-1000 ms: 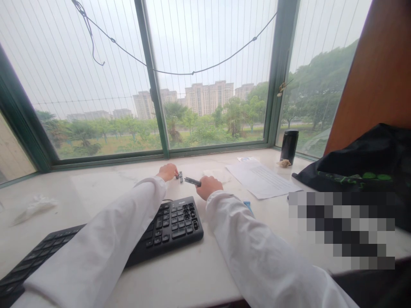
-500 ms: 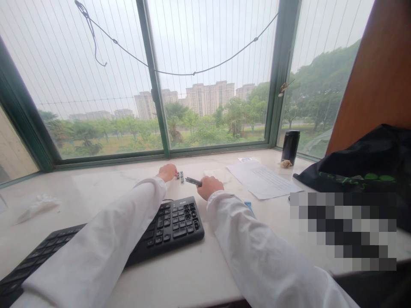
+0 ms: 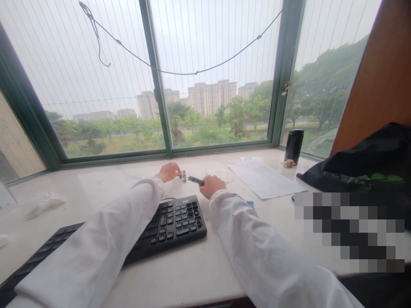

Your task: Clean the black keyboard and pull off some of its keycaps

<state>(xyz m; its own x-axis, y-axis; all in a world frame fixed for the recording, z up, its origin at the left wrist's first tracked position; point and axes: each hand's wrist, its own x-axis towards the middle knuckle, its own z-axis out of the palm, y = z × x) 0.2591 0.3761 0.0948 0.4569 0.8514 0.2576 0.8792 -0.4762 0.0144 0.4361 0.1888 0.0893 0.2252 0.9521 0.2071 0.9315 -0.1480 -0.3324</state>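
Note:
My left hand (image 3: 169, 172) is on the table beyond the keyboard, fingers curled and fingertips pressed together at a small grey keycap. Just right of those fingertips stands a short row of keycaps (image 3: 184, 176). A slim dark grey tool (image 3: 195, 180) is gripped in my right hand (image 3: 214, 186), its tip pointing left towards the keycaps; its exact kind is unclear. The black keyboard (image 3: 183, 233) lies slanted in front of me, partly hidden under my left sleeve. Several key places at its far right corner look bare of caps.
Printed paper (image 3: 266, 179) lies right of my right hand, with a small blue packet (image 3: 251, 207) nearer me. A black can (image 3: 293, 146) stands by the window. Dark cloth bag (image 3: 359, 167) at right, crumpled white plastic (image 3: 46, 205) at left.
The whole view has shifted slightly, so things appear a little further right. My left fingertips now cover more of the nearest keycaps. My right hand keeps hold of the dark tool.

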